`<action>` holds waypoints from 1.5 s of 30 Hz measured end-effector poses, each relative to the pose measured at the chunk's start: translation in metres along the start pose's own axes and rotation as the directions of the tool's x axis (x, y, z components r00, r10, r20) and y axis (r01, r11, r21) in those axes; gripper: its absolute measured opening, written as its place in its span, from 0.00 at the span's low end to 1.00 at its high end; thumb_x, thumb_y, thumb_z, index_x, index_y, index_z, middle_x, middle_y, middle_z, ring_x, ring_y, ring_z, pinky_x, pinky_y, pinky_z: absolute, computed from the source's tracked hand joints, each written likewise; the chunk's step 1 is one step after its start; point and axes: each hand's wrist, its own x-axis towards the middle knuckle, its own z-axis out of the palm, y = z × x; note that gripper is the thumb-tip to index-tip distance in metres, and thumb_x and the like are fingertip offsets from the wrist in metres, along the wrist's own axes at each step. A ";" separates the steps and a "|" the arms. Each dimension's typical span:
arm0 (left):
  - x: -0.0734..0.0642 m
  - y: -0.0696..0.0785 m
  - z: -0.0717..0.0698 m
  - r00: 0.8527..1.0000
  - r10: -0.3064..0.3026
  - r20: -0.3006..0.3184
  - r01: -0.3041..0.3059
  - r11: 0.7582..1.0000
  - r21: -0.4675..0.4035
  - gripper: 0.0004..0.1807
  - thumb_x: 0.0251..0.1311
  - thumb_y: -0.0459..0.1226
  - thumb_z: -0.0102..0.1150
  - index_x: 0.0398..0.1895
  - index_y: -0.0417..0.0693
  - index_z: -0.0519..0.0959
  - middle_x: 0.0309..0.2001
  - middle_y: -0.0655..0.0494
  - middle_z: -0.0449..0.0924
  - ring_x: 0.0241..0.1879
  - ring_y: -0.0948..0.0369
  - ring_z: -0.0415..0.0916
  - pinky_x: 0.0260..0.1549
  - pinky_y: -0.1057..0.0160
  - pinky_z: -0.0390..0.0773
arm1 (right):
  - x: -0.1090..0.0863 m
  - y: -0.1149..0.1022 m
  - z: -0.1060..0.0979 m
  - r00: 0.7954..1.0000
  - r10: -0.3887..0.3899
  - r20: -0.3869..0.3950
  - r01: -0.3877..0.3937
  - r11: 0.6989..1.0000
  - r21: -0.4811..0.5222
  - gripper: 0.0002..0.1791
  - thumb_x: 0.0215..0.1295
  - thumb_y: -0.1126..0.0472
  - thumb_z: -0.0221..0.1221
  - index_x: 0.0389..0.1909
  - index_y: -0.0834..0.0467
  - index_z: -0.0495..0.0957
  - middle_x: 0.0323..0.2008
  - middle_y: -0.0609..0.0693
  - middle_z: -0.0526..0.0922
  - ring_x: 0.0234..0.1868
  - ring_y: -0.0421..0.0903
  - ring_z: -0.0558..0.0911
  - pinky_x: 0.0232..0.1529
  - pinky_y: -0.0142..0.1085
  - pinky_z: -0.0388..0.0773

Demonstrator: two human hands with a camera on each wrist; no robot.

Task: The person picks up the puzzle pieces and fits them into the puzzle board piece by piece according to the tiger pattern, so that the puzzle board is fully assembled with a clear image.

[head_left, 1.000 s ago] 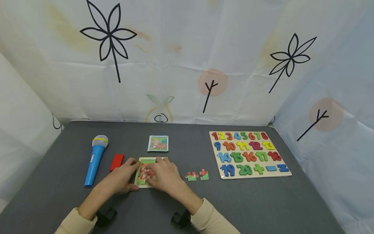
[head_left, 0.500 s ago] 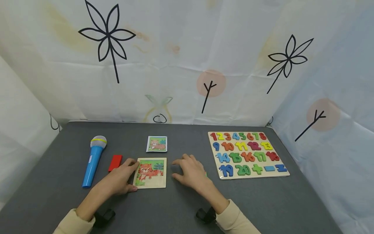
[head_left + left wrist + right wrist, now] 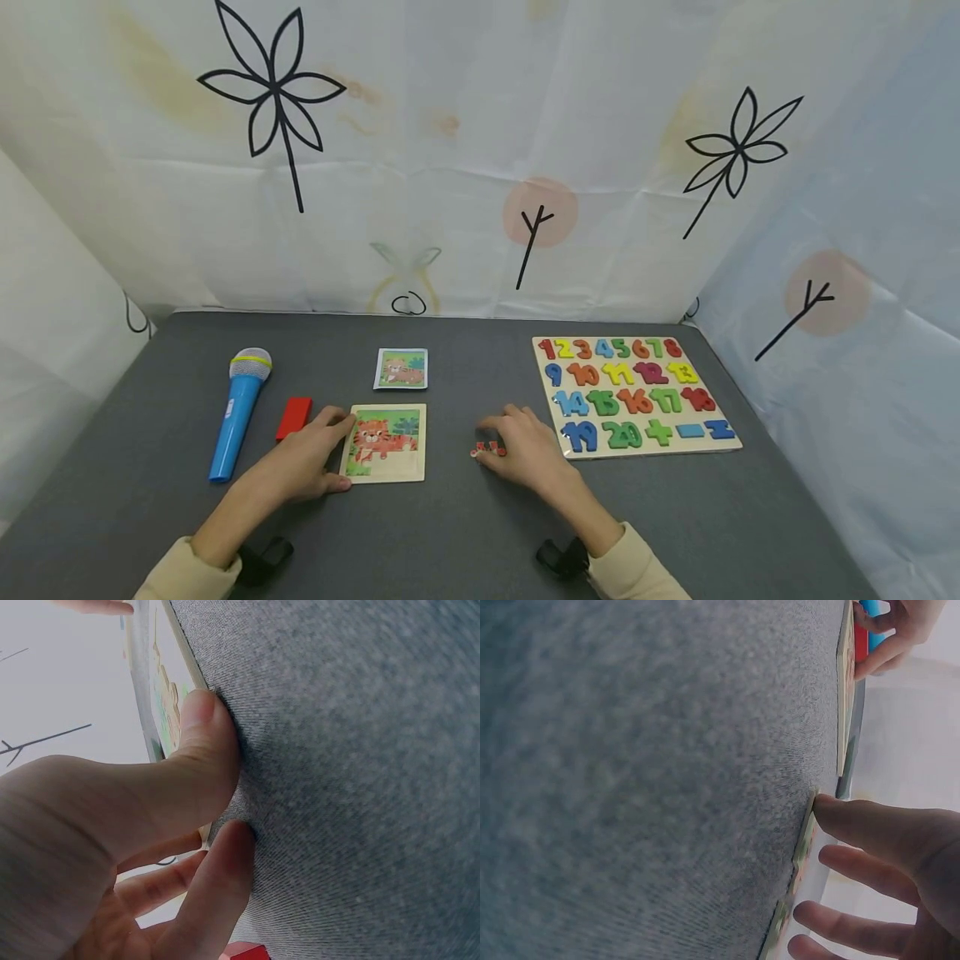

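Observation:
A square wooden puzzle board (image 3: 390, 469) lies flat, its tiger picture partly filled in and bare wood along the lower right. My left hand (image 3: 309, 457) grips the board's left edge, thumb at the near corner and fingertips at the far one. To the right of the board, my right hand (image 3: 531, 447) is low over loose red-and-green jigsaw pieces (image 3: 480, 451), partly hiding them. In the right wrist view the thumb touches the end of one jigsaw piece (image 3: 803, 847), while the other fingers are spread just above the pieces.
Behind the puzzle board lies a small tiger picture card (image 3: 401, 369). A red block (image 3: 294, 417) and a blue toy microphone (image 3: 238, 421) lie on the left. A number board (image 3: 643, 447) sits close by the right hand. White cloth (image 3: 420, 200) hangs behind the grey table.
My right hand has moved from the puzzle board rightward to the loose jigsaw pieces, uncovering the tiger picture. My left hand keeps its hold on the board's left edge.

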 end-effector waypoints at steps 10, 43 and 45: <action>-0.001 -0.001 0.001 1.000 0.007 -0.010 -0.007 1.000 -0.002 0.49 0.47 0.43 0.81 0.71 0.31 0.68 0.67 0.34 0.68 0.50 0.50 0.78 0.53 0.43 0.81 | -0.002 0.002 -0.002 0.999 -0.009 0.037 0.008 0.999 0.038 0.17 0.58 0.54 0.74 0.46 0.57 0.89 0.34 0.51 0.83 0.32 0.42 0.71 0.28 0.32 0.63; -0.001 -0.001 0.002 1.000 -0.009 0.007 0.009 1.000 0.000 0.49 0.49 0.43 0.80 0.72 0.32 0.67 0.68 0.34 0.67 0.50 0.50 0.78 0.54 0.43 0.81 | 0.009 -0.020 0.005 0.999 -0.045 -0.009 0.046 0.995 0.083 0.10 0.58 0.57 0.71 0.39 0.56 0.89 0.32 0.50 0.83 0.34 0.42 0.75 0.32 0.33 0.69; -0.001 0.000 0.001 1.000 -0.008 0.009 0.009 1.000 -0.003 0.49 0.49 0.43 0.80 0.72 0.32 0.67 0.68 0.34 0.67 0.50 0.50 0.78 0.54 0.43 0.81 | 0.010 -0.025 0.005 0.999 -0.048 -0.006 0.048 0.995 0.082 0.10 0.58 0.57 0.71 0.39 0.56 0.89 0.32 0.50 0.83 0.34 0.42 0.75 0.31 0.32 0.69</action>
